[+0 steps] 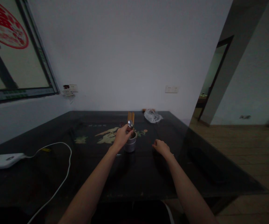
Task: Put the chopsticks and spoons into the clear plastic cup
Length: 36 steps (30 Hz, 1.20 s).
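Note:
My left hand (122,137) is closed around a metal spoon (130,124), holding it at the mouth of a small metal cup (130,145) in the middle of the dark table (148,174). Several orange chopsticks (131,117) stand upright in the cup, just behind the spoon's bowl. My right hand (161,147) rests on the table to the right of the cup, fingers loosely curled, with nothing visible in it.
A crumpled clear plastic bag (152,116) lies at the table's far edge. A white device (2,160) with a white cable (64,174) sits at the left. A window is at upper left, a doorway and wooden floor to the right.

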### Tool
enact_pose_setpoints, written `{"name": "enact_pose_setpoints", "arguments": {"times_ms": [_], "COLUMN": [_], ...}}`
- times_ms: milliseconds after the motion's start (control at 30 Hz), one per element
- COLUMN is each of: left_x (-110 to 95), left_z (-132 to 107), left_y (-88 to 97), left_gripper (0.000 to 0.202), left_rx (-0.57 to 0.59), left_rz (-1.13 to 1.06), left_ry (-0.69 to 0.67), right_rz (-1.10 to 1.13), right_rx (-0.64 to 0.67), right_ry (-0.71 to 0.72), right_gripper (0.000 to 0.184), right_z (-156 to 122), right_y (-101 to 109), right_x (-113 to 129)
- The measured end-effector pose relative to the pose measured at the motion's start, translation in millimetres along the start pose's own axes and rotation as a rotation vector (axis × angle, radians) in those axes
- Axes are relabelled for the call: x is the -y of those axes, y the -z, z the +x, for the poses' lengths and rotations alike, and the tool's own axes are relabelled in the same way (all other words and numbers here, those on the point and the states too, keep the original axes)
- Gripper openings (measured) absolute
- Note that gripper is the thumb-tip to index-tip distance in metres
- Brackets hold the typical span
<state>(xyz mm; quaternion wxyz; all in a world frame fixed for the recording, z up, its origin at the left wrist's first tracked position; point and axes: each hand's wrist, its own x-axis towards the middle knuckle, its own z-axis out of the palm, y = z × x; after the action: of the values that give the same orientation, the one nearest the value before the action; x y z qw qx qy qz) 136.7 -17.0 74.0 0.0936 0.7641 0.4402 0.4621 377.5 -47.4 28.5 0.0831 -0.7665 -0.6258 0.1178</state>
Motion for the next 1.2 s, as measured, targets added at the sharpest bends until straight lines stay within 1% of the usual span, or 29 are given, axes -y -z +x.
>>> {"name": "enact_pose_setpoints", "arguments": {"times_ms": [200,533,633,767,867,1000,1100,1200], "left_x": [1,13,12,5,-3,-8,-1,17], "left_z": [-1,1,0,0,1,1,-6,-21], "left_y": [-0.2,-5.6,-4.1,1.3,6.9,15.9,21.8,22.5], "left_gripper": [0.007,0.013,0.012,0.014,0.015,0.015,0.018,0.019], "left_rx": [0.009,-0.065,-0.085,-0.115,-0.158,-0.217,-0.238,-0.297], "left_rz": [0.015,-0.05,-0.029,-0.036,-0.107,-0.313,-0.489,-0.568], "left_ry": [-0.012,-0.011,-0.011,-0.008,-0.005,0.063,0.129,0.205], "right_rz": [0.002,0.001,0.008,0.021,0.029,0.024,0.025,0.033], "right_rx": [0.0,0.002,0.003,0.004,-0.007,-0.015,-0.028,-0.042], "right_ry": [0.003,0.024,0.022,0.012,0.011,0.015,0.02,0.023], "right_gripper": [0.022,0.023,0.023,0.022,0.022,0.022,0.022,0.022], "right_z": [1,2,2,2,1,1,0,0], "right_y": [0,-2,-2,-1,-1,-2,-2,-3], "right_x": [0,-2,-2,-2,-2,-2,-2,-1]}}
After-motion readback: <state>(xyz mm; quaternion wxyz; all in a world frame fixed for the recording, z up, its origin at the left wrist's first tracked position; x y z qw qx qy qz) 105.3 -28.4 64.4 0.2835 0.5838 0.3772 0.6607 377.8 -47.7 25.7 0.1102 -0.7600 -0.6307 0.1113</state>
